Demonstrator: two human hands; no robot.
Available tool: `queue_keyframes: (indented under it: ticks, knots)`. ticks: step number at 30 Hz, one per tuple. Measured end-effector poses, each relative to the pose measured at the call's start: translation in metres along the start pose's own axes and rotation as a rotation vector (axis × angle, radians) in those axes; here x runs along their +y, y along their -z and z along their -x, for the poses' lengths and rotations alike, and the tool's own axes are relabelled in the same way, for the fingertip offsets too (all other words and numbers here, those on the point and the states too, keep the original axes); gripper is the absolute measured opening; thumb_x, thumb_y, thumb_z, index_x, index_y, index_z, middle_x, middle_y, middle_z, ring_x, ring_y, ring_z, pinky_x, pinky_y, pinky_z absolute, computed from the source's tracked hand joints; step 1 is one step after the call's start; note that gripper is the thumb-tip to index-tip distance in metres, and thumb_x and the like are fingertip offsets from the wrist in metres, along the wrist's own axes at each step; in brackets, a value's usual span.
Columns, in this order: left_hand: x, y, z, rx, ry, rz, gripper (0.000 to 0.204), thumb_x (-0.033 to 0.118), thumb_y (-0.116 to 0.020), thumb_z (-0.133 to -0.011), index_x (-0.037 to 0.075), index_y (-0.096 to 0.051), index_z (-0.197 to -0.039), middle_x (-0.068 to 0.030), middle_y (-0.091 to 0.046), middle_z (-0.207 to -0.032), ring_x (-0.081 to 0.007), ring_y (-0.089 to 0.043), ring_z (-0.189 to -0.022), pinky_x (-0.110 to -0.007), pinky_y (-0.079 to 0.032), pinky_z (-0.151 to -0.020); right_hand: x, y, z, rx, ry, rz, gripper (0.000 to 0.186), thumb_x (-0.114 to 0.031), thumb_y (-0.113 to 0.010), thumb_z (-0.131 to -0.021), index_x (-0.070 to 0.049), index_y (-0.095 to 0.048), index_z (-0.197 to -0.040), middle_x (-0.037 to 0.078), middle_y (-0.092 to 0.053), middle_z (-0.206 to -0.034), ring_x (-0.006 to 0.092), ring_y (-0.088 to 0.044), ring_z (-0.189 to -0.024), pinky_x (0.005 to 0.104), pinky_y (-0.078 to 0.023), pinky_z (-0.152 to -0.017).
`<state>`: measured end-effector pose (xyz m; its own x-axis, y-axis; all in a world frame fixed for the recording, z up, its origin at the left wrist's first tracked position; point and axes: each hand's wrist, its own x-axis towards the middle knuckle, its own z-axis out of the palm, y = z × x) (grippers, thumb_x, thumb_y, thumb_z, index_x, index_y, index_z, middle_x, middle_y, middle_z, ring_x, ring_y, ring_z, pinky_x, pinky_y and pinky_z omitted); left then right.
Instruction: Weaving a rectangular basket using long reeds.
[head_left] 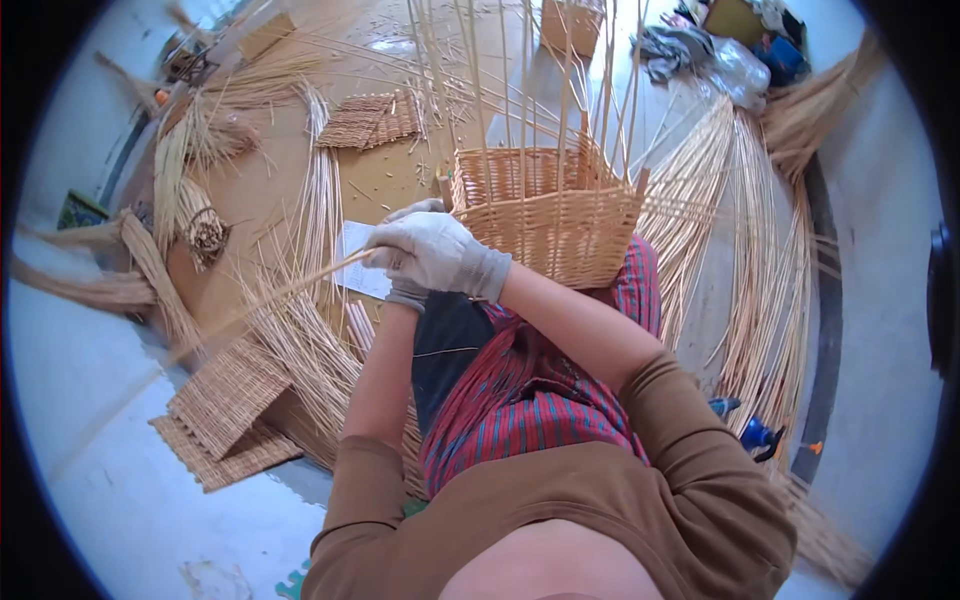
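A woven wicker basket (560, 230) rests against my lap, tall upright stakes (525, 80) rising from its sides. At its left corner both my hands come together in grey-white work gloves. My right hand (430, 247) lies in front, closed around a long wicker strand (290, 290) that runs out to the lower left and blurs toward its far end. Behind it, my left hand (413, 209) is largely covered; part of its glove shows beside the basket corner and its cuff below. The left fingers' grip is hidden.
Flat woven panels (230, 395) lie at the lower left, another panel (365, 120) farther off. Loose wicker bundles (740, 260) spread along the right, with more at the left. A white paper sheet (362, 270) sits beyond my hands. Plastic bags (735, 70) are heaped far right.
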<state>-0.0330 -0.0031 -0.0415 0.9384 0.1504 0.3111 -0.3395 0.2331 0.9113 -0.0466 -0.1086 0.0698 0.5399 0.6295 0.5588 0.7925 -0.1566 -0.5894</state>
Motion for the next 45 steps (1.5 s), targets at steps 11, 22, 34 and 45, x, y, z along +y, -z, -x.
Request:
queue_keyframes:
  ticks: [11, 22, 34, 45]
  knots:
    - [0.027, 0.005, 0.002, -0.151, -0.591, -1.172, 0.029, 0.022, -0.08, -0.074, 0.019, -0.065, -0.099, 0.0, -0.069, -0.09, -0.0217, -0.064, -0.088, -0.039, -0.042, -0.079, -0.02, -0.032, 0.045, 0.235, -0.166, -0.045, 0.014, -0.025, -0.065, -0.086, -0.011, -0.064, -0.081, 0.015, -0.059, -0.068, 0.0369, -0.06, -0.069, 0.0447, -0.047, -0.065]
    - [-0.029, 0.02, -0.017, 0.05, 0.222, -0.032, 0.026, 0.03, -0.055, -0.103, 0.005, -0.059, -0.107, -0.0068, -0.066, -0.099, -0.0178, -0.064, -0.094, -0.033, -0.051, -0.09, 0.008, -0.046, -0.087, 0.014, -0.336, -0.447, 0.028, -0.034, -0.061, -0.095, -0.009, -0.065, -0.106, 0.014, -0.071, -0.096, 0.0296, -0.069, -0.091, 0.0378, -0.053, -0.081]
    - [0.028, -0.003, -0.088, -0.574, 0.301, -0.558, 0.034, 0.025, -0.073, -0.087, -0.005, -0.07, -0.103, -0.0068, -0.072, -0.096, -0.0133, -0.064, -0.085, -0.031, -0.052, -0.08, 0.063, 0.052, -0.062, 0.383, -0.387, -0.091, 0.022, -0.02, -0.055, -0.1, -0.009, -0.062, -0.117, 0.013, -0.07, -0.091, 0.0239, -0.068, -0.09, 0.0325, -0.052, -0.081]
    - [0.088, -0.069, -0.031, 0.071, -0.326, -0.787, 0.014, 0.017, -0.066, -0.091, 0.01, -0.067, -0.103, -0.0157, -0.07, -0.091, -0.0302, -0.069, -0.082, -0.041, -0.053, -0.07, 0.057, 0.085, 0.159, 0.936, -0.511, -1.137, 0.026, -0.026, -0.052, -0.104, -0.005, -0.062, -0.115, 0.008, -0.07, -0.102, 0.0189, -0.069, -0.091, 0.0367, -0.057, -0.081]
